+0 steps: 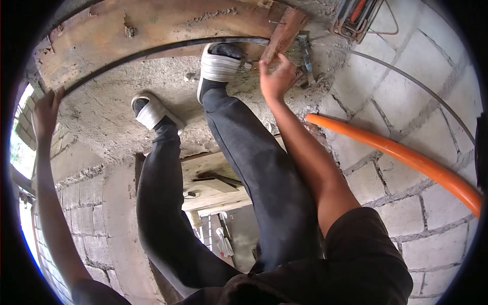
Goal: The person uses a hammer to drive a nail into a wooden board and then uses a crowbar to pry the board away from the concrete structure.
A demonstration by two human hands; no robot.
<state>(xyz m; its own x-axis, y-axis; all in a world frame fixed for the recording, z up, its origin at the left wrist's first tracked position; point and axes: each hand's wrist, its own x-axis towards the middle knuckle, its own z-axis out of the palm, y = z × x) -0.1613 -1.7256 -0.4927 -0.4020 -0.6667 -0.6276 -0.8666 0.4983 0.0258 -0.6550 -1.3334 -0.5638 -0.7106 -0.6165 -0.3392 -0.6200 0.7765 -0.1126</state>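
Note:
A long dark flat bar runs along the edge of a weathered wooden plank, looking curved in this wide view. At the far left my left hand closes its fingers around the bar's end. My right hand pinches the lower end of a short reddish wood block, which lies across the bar's other end. A nail sticks out of the block. Just right of the block is a worn, blue-marked piece.
My feet in white slide sandals stand on a rough concrete ledge. Below it, between my legs, is a drop to a lower level. An orange pipe leans along the block wall. Bundled steel bars are at the upper right.

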